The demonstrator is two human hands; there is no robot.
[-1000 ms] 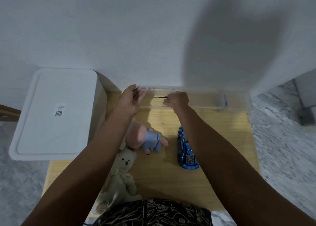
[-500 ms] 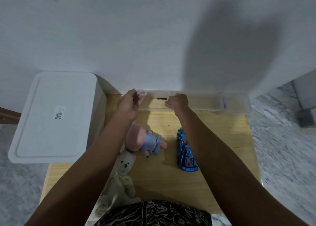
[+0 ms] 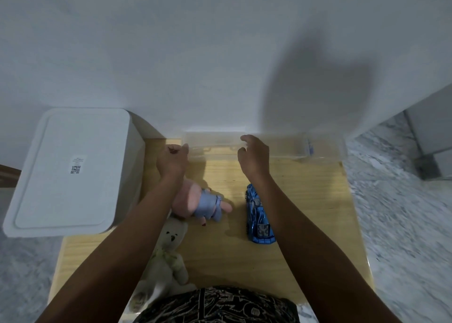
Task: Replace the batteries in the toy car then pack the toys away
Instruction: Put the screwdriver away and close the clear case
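At the back edge of the wooden table [image 3: 305,200], by the wall, a clear plastic box [image 3: 266,144] is seen. The left hand [image 3: 172,161] is held curled at its left end; whether anything is pinched can't be told. The right hand [image 3: 254,155] is held relaxed w/ fingers loosely bent, nothing gripped. The blue toy car [image 3: 258,216] is laid mid-table, beside a pink plush toy [image 3: 198,201] & cream teddy bear [image 3: 168,254]. A white lidded bin [image 3: 71,168] is placed left.

Toys and boxes in front of me
I count two soft toys, the pink plush [image 3: 195,200] and the cream bear [image 3: 168,249], one blue toy car [image 3: 259,215], one clear plastic box [image 3: 281,146], one white lidded bin [image 3: 71,171]
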